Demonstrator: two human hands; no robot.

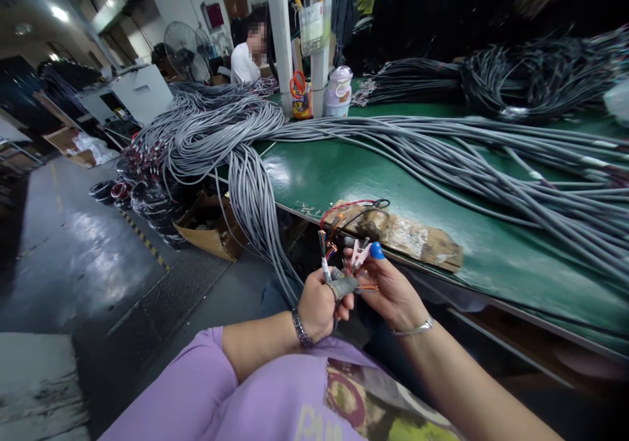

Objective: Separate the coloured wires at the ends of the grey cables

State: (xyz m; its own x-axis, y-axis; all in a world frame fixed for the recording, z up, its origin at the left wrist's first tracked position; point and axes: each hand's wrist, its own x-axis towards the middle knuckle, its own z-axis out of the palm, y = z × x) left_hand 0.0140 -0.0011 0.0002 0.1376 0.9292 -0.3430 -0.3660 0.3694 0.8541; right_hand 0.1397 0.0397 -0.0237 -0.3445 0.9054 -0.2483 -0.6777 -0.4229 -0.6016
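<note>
My left hand [319, 305] is closed around the end of a grey cable [326, 272] whose thin coloured wires fan out above my fist; a grey finger cot covers one finger. My right hand [388, 287], with a blue cot on a fingertip, pinches small pink alligator clips [360, 255] right against those wire ends. Red and black leads [344, 206] run from the clips up to a taped block [400, 230] on the edge of the green bench [344, 172]. Both hands hover below the bench edge, over my lap.
Thick bundles of grey cable [442, 153] lie across the bench and spill off its left end [250, 198] toward cardboard boxes [206, 228] on the floor. Black cable coils [531, 77] fill the far right. White posts, a scissors cup [299, 97], a fan and a seated person [248, 54] stand behind.
</note>
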